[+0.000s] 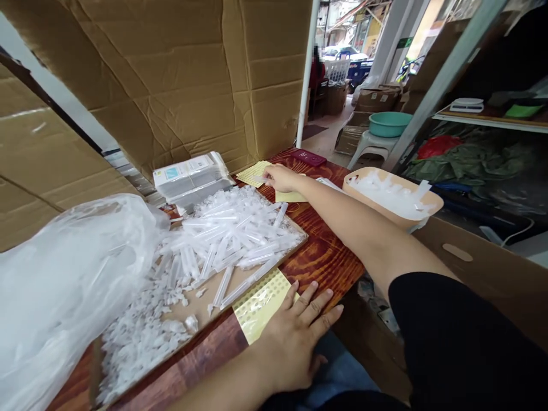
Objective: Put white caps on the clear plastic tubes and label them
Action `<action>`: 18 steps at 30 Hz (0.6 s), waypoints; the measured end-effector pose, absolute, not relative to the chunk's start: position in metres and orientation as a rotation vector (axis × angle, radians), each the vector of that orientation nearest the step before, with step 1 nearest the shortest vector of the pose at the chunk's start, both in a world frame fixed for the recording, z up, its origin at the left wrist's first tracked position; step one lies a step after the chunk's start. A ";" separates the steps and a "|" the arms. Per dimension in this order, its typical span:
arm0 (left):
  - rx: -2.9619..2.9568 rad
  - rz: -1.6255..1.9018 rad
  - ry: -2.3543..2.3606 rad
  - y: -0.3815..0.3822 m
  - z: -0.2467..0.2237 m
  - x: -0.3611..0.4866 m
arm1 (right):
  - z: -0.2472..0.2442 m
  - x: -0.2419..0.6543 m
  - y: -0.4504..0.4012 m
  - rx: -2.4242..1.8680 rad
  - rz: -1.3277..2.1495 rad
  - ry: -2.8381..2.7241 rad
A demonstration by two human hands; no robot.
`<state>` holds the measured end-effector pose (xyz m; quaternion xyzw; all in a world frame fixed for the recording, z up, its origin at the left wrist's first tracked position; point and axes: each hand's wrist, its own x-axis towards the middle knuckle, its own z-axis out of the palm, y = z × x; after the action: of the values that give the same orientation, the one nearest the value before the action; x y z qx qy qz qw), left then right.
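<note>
Tubes (231,228) lie loose in a big heap on the tray (177,311), with small bits (132,354) spread through its near left corner. The bin (387,218), beyond the right edge of the surface (325,265), also holds many clear pieces. A banded stack (188,174) stands just past the tray's far edge. Judging by the size of the heap, much seems left to handle; how much is done I cannot tell.

The left hand (295,337) rests palm down, fingers spread and holding nothing visible, at the near edge of the surface, against the near sheet (259,302), whose rows of dots look largely unused. The right hand (280,178) is curled over the far sheet (252,173), fingertips drawn close around what may be a small clear piece; whether it is gripped is unclear.
</note>
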<state>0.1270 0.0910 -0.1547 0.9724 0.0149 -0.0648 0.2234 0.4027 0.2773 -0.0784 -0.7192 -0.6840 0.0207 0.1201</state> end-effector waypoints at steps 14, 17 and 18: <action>2.679 -0.107 0.040 0.088 -0.160 0.131 | -0.046 0.326 0.231 -1.662 -0.081 -2.464; 2.665 -0.136 0.059 0.088 -0.156 0.131 | -0.042 0.348 0.227 -1.905 0.120 -2.283; 2.662 -0.140 0.068 0.089 -0.155 0.131 | -0.044 0.357 0.226 -1.989 0.186 -2.188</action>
<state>0.1309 0.0886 -0.1550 0.9703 0.0247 -0.0511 0.2351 0.3570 0.2261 -0.0441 -0.6686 -0.7356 0.0626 0.0891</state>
